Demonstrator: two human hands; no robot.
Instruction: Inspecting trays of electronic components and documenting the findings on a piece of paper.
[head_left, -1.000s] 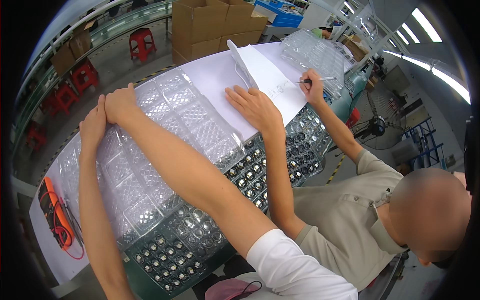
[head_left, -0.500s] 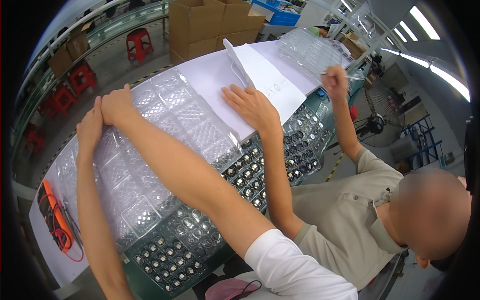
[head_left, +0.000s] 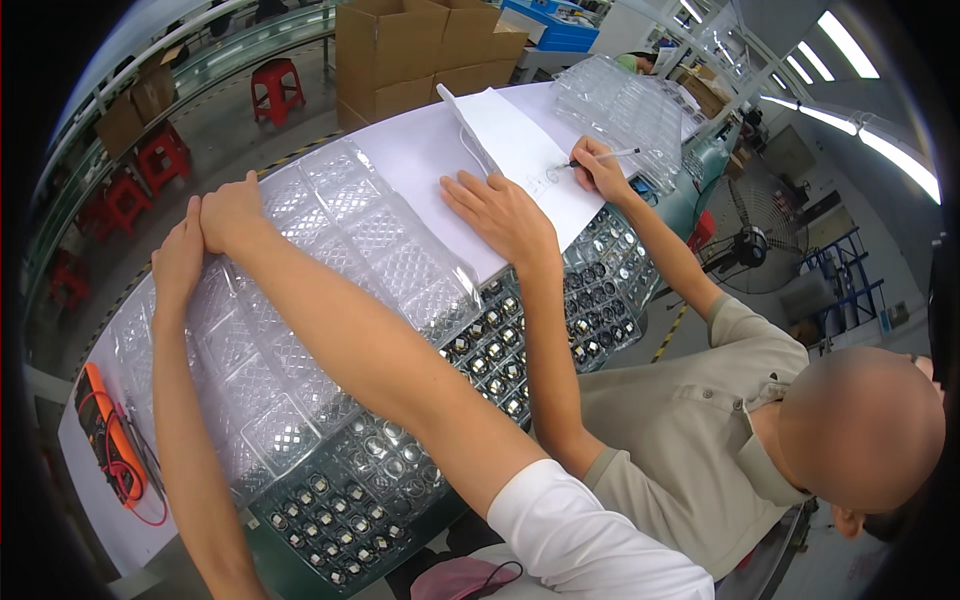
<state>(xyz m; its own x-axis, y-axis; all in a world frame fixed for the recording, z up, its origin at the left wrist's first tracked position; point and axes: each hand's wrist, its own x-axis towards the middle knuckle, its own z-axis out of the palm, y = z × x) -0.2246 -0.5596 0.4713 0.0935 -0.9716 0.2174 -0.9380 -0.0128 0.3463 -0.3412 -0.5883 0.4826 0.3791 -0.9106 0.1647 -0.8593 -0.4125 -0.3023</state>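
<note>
At the far left edge of the table, my left hand and my right hand meet, touching each other. Both look curled, with the fingertips turned away from view; whatever they grip is hidden. Beneath my forearms lie clear plastic trays with textured square compartments. In front of these are dark trays of small round lens-like parts, partly covered by my right forearm. To my right, a co-worker's hand holds a pen at a white paper, while that person's other hand lies flat on its near edge.
An orange multimeter with a red lead lies at the table's left end. More clear trays are stacked at the far right. Beyond the table stand cardboard boxes and red stools. A large fan is behind the co-worker.
The co-worker's pen hand has come down and left from the air onto the paper. The paper has shifted slightly left. My two hands have hardly moved.
</note>
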